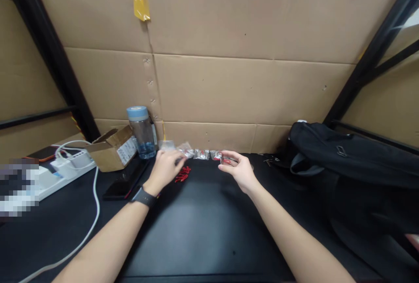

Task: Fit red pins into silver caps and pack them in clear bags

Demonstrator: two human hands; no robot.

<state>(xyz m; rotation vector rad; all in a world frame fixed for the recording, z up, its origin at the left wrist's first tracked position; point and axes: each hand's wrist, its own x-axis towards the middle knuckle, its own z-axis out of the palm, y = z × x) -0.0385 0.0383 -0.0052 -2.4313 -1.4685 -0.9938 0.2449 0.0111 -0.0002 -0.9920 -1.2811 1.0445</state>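
Observation:
My left hand [166, 167], with a dark watch [144, 196] on its wrist, reaches to the back of the black table. Its fingers are curled together beside a clear plastic packet [185, 150]; a small dark bit shows at the fingertips, too small to name. Just in front of them lies a loose bunch of red cords [182, 174]. Between thumb and fingers, my right hand [240, 170] pinches a small shiny piece with red on it [225, 160]. Two more clear packets with silvery and red contents, one in the middle [201, 154] and one partly behind my right fingers [215, 155], stand in the row.
On the left are a water bottle [141, 134], an open cardboard box [113, 148], a dark phone [124, 182] and a white power strip [65, 174] with a cable. A black backpack [347, 156] fills the right side. Behind the table rises a cardboard wall [216, 86].

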